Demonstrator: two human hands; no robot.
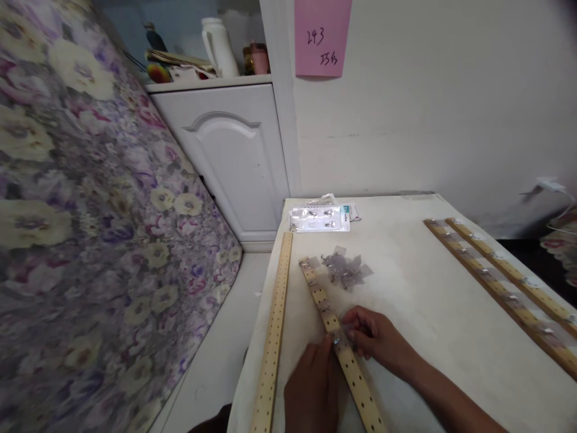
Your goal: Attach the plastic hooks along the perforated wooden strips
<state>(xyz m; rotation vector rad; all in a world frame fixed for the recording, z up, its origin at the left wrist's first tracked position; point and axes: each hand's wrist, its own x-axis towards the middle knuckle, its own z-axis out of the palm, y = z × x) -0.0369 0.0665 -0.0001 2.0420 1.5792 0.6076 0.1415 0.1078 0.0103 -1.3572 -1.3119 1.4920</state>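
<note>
A flowered curtain (85,198) hung at nine o'clock from the middle of the view, and pale floor (205,337) showed between seven and eight. A white cupboard door (232,162) with an arched panel stood between ten and eleven. On the shelf (211,83) above were a dark bottle (155,38), a white jug (222,53) at eleven, and a pink cup (260,59) nearer twelve. Pink paper (321,45) marked "243" hung at twelve; a white plug (547,184) sat at three.

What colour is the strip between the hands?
In the head view, the strip is pale yellow with holes.
</note>
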